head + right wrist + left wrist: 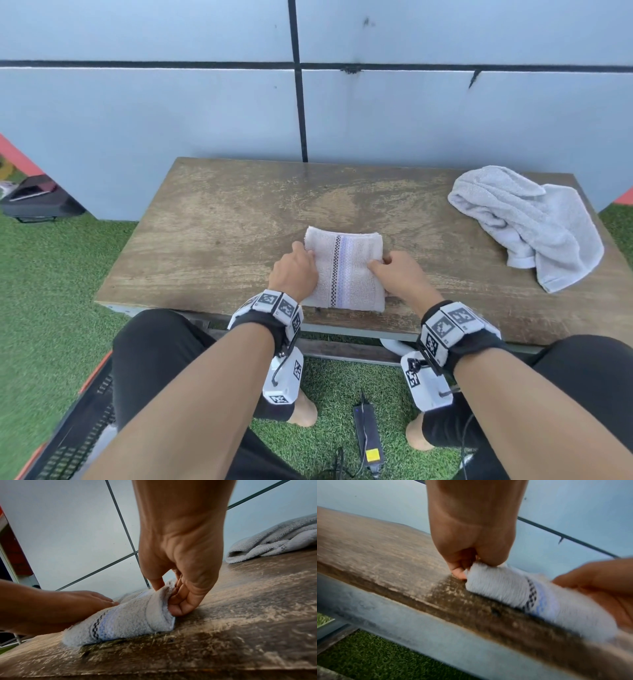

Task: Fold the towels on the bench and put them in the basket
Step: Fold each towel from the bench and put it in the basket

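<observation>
A small folded white towel (346, 270) with a checked and blue stripe lies near the front edge of the wooden bench (212, 240). My left hand (297, 265) grips its left edge, thumb on top and fingers curled under, as the left wrist view shows on the towel (498, 584). My right hand (394, 270) pinches the right edge of the towel (130, 618) between thumb and curled fingers (178, 601). A second, crumpled grey-white towel (534, 222) lies at the bench's right end. A dark slatted basket (82, 428) with an orange rim sits at the lower left, by my leg.
A blue-grey panelled wall (205, 113) stands right behind the bench. Green artificial turf (51, 291) covers the floor. A black power adapter with a cable (368, 435) lies on the turf between my feet. A dark bag (37, 202) sits at the far left.
</observation>
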The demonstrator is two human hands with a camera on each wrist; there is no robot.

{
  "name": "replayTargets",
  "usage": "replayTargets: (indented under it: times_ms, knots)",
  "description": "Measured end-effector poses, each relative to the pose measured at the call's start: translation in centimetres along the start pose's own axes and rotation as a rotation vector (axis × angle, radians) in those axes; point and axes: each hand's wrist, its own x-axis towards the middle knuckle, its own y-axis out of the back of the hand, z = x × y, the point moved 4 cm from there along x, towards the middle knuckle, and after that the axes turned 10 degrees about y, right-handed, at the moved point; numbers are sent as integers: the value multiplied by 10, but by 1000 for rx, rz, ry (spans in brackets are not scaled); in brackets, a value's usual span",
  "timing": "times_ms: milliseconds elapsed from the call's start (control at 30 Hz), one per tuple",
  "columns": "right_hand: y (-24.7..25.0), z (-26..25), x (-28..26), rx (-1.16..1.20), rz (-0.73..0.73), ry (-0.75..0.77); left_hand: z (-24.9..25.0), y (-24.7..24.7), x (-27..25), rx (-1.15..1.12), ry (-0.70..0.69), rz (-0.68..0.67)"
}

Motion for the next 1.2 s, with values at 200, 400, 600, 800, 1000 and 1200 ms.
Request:
replayTargets:
  times_ms: [200, 400, 600, 800, 1000, 1200]
  knots:
    - [3, -9, -14, -57, 186, 154, -4, 11, -7, -260, 116, -351]
    - [-3, -8, -20, -621, 25, 540, 3, 20, -8, -98, 95, -460]
    - [12, -11, -34, -852, 107, 561, 10, 48, -2, 21, -111, 165]
    - [9, -13, -36, -670, 233, 586, 20, 20, -25, -59, -354, 287]
    - [-33, -5, -29, -643, -55, 651, 9, -38, -35, 34, -309, 6]
    - [-40, 6, -20, -658, -100, 492, 5, -30, -22, 205, -265, 5]
